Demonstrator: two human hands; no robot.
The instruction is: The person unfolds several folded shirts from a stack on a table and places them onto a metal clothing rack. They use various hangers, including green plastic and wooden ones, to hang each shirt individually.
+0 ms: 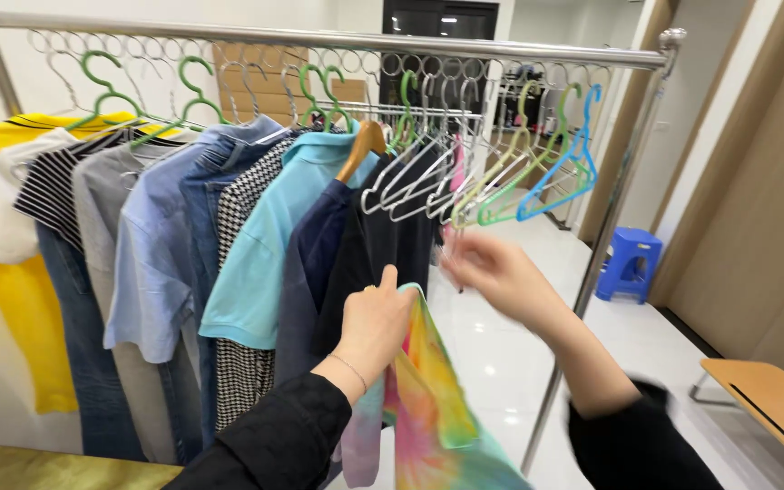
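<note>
Tie-dye garment (pixel 433 399), all pink, yellow and green swirls, hangs low in the middle of the view, right under the left hand (pixel 376 325). That hand has its fingers closed over the top edge of the cloth, thumb sticking up, so the fabric drops straight down from the grip and spills past the black sleeve (pixel 274 445) toward the bottom edge. Over to the right hand (pixel 494 272): it's blurred, up just beside the bunch of empty hangers (pixel 492 186), close to their lower ends, and whether the fingers are closed on one or loose I cannot tell. Those hangers, white, pale green and blue, dangle from the steel rail (pixel 319 38). Left of the garment hangs a packed row of clothes: a dark shirt (pixel 383 245), a turquoise polo (pixel 265 263), a light blue shirt (pixel 151 272).
</note>
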